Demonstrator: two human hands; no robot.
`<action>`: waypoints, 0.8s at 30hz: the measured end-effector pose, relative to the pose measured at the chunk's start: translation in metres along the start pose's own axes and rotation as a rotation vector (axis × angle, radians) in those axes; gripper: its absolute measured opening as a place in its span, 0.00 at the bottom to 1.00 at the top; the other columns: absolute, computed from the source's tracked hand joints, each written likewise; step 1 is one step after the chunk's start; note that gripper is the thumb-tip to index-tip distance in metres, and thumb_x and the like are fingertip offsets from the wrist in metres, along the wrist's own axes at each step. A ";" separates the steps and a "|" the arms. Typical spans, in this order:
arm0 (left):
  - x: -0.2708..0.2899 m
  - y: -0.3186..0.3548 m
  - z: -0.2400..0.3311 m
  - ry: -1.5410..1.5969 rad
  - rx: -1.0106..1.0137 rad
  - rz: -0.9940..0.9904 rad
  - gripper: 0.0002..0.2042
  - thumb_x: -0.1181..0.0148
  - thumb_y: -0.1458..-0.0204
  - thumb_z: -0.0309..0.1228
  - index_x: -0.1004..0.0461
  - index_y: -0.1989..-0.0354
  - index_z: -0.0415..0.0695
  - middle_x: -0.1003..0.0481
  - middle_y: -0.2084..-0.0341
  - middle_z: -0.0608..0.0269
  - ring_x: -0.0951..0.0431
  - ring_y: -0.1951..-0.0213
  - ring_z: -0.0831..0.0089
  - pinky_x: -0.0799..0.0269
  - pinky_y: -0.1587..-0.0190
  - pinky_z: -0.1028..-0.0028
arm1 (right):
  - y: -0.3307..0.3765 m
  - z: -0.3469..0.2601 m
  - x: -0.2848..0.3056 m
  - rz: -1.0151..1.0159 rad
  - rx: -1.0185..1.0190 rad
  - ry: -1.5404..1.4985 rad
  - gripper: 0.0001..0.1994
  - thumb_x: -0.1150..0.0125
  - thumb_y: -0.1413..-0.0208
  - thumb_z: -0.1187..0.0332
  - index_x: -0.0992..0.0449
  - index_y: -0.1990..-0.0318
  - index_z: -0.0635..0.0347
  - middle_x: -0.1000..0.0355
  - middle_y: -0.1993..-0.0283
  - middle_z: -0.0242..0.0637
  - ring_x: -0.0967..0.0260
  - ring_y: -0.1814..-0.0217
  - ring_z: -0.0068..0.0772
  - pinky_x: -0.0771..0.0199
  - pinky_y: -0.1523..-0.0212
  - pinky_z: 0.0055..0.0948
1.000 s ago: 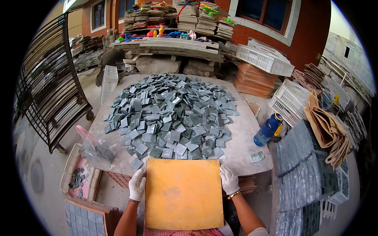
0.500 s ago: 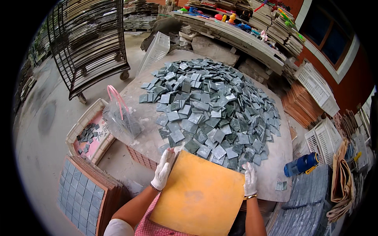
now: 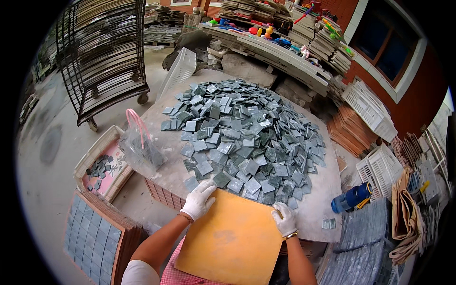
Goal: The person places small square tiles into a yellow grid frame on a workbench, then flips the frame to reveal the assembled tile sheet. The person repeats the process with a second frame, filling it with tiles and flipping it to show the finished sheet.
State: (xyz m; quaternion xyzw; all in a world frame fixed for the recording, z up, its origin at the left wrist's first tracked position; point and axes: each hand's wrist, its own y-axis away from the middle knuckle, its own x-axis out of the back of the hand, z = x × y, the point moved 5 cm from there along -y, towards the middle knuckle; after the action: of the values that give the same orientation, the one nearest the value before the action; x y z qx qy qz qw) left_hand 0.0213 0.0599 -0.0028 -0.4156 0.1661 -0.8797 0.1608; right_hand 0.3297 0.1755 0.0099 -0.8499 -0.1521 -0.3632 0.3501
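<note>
A square yellow-orange board (image 3: 230, 237) with pale worn patches tilts in front of my body, at the near edge of the table. My left hand (image 3: 198, 200), in a white glove, holds its upper left corner with the fingers reaching over the top. At the upper right corner, my gloved right hand (image 3: 285, 219) has its fingers bent over the edge. Just beyond the board lies a big heap of square grey-green stone tiles (image 3: 256, 152), its nearest tiles close to the board's top edge. The board hides part of the checked pink cloth below.
The pale table (image 3: 317, 216) carries a plastic bag with pink handles (image 3: 142, 147) and a blue bottle (image 3: 351, 197). A white basket (image 3: 121, 180) with tile pieces stands left, above a stack of tiled panels (image 3: 92, 237). More tile sheets (image 3: 363, 242) are stacked right. A wheeled rack (image 3: 104, 61) stands behind.
Both hands have shifted from lying along the board's sides to bending their fingers over its upper corners. The board sits slightly lower and farther left in view, as the whole view has shifted.
</note>
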 end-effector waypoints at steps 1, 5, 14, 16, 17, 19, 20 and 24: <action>0.001 -0.005 -0.001 -0.015 -0.016 -0.013 0.22 0.39 0.56 0.29 0.32 0.49 0.43 0.33 0.48 0.54 0.35 0.43 0.54 0.35 0.45 0.62 | 0.001 0.000 0.002 -0.004 0.002 0.006 0.09 0.36 0.55 0.70 0.23 0.64 0.61 0.24 0.60 0.43 0.27 0.55 0.45 0.28 0.52 0.37; 0.010 -0.016 0.010 -0.041 0.017 -0.016 0.19 0.38 0.58 0.31 0.29 0.55 0.45 0.29 0.53 0.57 0.32 0.48 0.56 0.32 0.48 0.62 | -0.002 0.004 0.005 -0.115 -0.177 -0.096 0.11 0.36 0.53 0.66 0.23 0.63 0.62 0.24 0.60 0.43 0.26 0.55 0.43 0.27 0.53 0.35; 0.059 -0.008 0.029 0.957 0.321 0.084 0.24 0.35 0.56 0.29 0.35 0.48 0.40 0.30 0.56 0.62 0.31 0.52 0.73 0.35 0.49 0.72 | -0.003 -0.053 0.081 0.115 -0.129 -0.280 0.23 0.34 0.53 0.67 0.30 0.49 0.63 0.27 0.53 0.41 0.27 0.53 0.37 0.27 0.56 0.33; 0.074 0.008 0.045 1.078 0.327 0.094 0.27 0.34 0.55 0.31 0.37 0.46 0.39 0.32 0.54 0.64 0.31 0.52 0.75 0.34 0.50 0.73 | 0.018 -0.055 0.098 0.505 -0.354 -0.772 0.31 0.32 0.54 0.66 0.37 0.42 0.64 0.31 0.48 0.41 0.30 0.50 0.34 0.28 0.55 0.32; 0.082 0.015 0.060 1.184 0.370 0.114 0.29 0.32 0.56 0.34 0.36 0.46 0.37 0.30 0.54 0.63 0.30 0.53 0.75 0.33 0.52 0.73 | 0.028 -0.055 0.096 0.465 -0.400 -0.895 0.34 0.31 0.54 0.63 0.41 0.40 0.63 0.33 0.46 0.40 0.32 0.49 0.33 0.29 0.54 0.32; 0.099 0.036 0.065 1.289 0.469 -0.022 0.30 0.32 0.57 0.38 0.35 0.48 0.35 0.28 0.56 0.62 0.28 0.55 0.75 0.32 0.51 0.73 | 0.066 -0.055 0.091 0.386 -0.486 -1.141 0.41 0.30 0.54 0.59 0.47 0.37 0.63 0.37 0.43 0.39 0.36 0.45 0.31 0.31 0.51 0.31; 0.105 0.044 0.068 1.295 0.477 -0.022 0.29 0.33 0.57 0.40 0.33 0.50 0.34 0.26 0.58 0.62 0.27 0.56 0.74 0.32 0.52 0.73 | 0.078 -0.068 0.075 0.048 -0.529 -1.361 0.42 0.29 0.55 0.54 0.46 0.37 0.64 0.36 0.43 0.38 0.38 0.43 0.29 0.35 0.47 0.30; 0.080 0.094 0.070 1.372 0.575 -0.207 0.35 0.33 0.60 0.41 0.36 0.45 0.33 0.29 0.50 0.58 0.30 0.50 0.71 0.37 0.46 0.70 | 0.199 -0.071 0.020 -0.205 -0.721 -1.292 0.29 0.34 0.51 0.59 0.35 0.43 0.64 0.32 0.48 0.34 0.34 0.50 0.27 0.33 0.49 0.30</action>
State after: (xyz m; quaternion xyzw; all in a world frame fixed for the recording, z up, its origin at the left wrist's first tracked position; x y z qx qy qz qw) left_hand 0.0415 -0.0688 0.0528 0.2707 -0.0473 -0.9607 0.0401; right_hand 0.4090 -0.0155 -0.0367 -0.9377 -0.2774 0.1505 -0.1452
